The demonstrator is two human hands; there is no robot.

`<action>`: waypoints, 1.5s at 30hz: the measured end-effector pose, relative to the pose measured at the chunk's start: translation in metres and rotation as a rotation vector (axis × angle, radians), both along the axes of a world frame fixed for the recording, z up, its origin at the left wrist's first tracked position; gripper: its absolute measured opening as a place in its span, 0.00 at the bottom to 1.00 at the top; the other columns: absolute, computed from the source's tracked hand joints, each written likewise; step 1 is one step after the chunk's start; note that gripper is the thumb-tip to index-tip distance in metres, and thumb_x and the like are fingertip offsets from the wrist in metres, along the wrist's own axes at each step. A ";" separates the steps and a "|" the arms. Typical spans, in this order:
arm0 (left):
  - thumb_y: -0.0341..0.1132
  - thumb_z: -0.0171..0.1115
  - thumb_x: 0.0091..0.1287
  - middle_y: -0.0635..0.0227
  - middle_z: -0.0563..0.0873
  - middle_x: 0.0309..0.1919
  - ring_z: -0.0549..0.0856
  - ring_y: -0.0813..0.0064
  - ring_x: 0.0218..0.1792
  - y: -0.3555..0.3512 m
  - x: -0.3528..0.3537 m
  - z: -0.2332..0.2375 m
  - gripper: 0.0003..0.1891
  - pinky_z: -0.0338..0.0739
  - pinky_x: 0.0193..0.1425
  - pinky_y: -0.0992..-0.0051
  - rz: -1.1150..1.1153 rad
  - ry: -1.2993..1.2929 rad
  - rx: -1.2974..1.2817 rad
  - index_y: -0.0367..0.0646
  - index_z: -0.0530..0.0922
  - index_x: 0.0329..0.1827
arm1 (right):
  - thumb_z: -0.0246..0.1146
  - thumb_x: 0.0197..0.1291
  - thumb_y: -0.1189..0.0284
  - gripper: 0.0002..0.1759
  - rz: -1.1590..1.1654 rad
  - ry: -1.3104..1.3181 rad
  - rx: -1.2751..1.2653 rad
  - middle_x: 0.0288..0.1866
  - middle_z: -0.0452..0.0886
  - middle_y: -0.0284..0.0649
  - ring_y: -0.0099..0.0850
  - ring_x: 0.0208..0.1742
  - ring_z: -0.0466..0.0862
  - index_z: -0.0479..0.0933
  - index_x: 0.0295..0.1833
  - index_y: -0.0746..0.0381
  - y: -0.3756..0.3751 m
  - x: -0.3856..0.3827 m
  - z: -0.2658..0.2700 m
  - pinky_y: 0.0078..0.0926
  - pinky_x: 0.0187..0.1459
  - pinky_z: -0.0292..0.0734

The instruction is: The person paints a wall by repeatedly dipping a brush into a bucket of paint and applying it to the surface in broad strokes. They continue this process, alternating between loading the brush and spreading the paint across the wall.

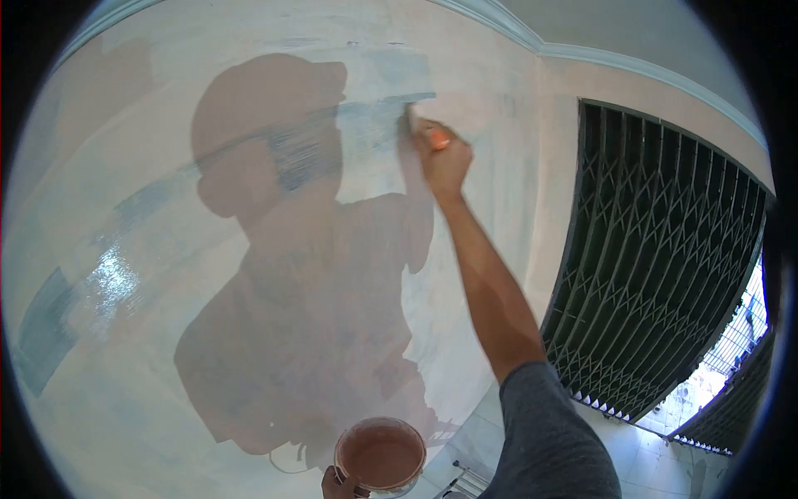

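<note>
Wall point(453, 333): pale pink-cream, fills ctr & L of view; surface patchy, w/ blue-grey areas; shadow point(291, 333) of a person, incl. cap brim, spans wall ctr; folding gate point(648, 258): dk. metal, crisscross bars, R side of view; bright light past its lower R edge; ceiling point(632, 25): grey, upper R, w/ pale blue trim point(665, 76) along wall top; floor point(619, 437): lt. tiles, lower R.

R arm point(490, 274): extended up from btm of view; short sleeve point(549, 424), dk. grey, at upper arm; blue-grey streaks point(303, 150): run across upper wall, sloping down to L; darker patch point(46, 333) at far L; shiny spot point(112, 274) just R of patch.

Bucket point(381, 427): btm ctr, in front of wall, tilted toward viewer; holds brownish paint point(382, 459); btm of bucket cut off by frame; metal frame point(470, 478): R of bucket, near floor, partly visible.

R hand point(449, 162): raised, fingers closed around brush; L hand point(339, 484): gripping L rim of bucket, partly out of view; brush point(438, 139): orange handle in R hand, pale end up at wall, just below R end of streaks; brush tip blurred, wall contact can't be confirmed.
</note>
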State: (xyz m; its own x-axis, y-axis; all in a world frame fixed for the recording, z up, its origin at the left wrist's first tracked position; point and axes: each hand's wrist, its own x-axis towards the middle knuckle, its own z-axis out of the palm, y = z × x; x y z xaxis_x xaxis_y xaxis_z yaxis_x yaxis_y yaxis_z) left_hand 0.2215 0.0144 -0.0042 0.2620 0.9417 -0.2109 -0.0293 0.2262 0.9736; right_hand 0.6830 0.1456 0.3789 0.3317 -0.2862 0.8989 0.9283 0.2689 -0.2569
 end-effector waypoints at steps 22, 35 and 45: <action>0.24 0.59 0.59 0.58 0.81 0.26 0.81 0.70 0.17 0.003 0.001 0.017 0.09 0.80 0.19 0.74 -0.111 -0.021 -0.023 0.33 0.70 0.41 | 0.69 0.54 0.72 0.12 0.081 0.328 0.051 0.32 0.87 0.41 0.28 0.34 0.86 0.86 0.45 0.62 -0.011 0.085 -0.009 0.24 0.42 0.80; 0.30 0.64 0.64 0.66 0.73 0.23 0.77 0.75 0.18 0.001 -0.001 0.012 0.13 0.78 0.20 0.73 -0.029 -0.016 0.013 0.41 0.65 0.33 | 0.68 0.55 0.76 0.11 0.167 0.093 -0.059 0.31 0.86 0.36 0.20 0.32 0.81 0.85 0.46 0.63 -0.010 0.013 -0.009 0.21 0.38 0.77; 0.32 0.65 0.63 0.65 0.73 0.24 0.77 0.74 0.18 0.008 -0.002 -0.001 0.14 0.77 0.20 0.73 -0.014 0.053 0.030 0.40 0.66 0.33 | 0.66 0.59 0.79 0.10 0.490 0.172 0.086 0.37 0.86 0.35 0.19 0.37 0.81 0.83 0.47 0.68 -0.052 -0.019 -0.006 0.18 0.42 0.77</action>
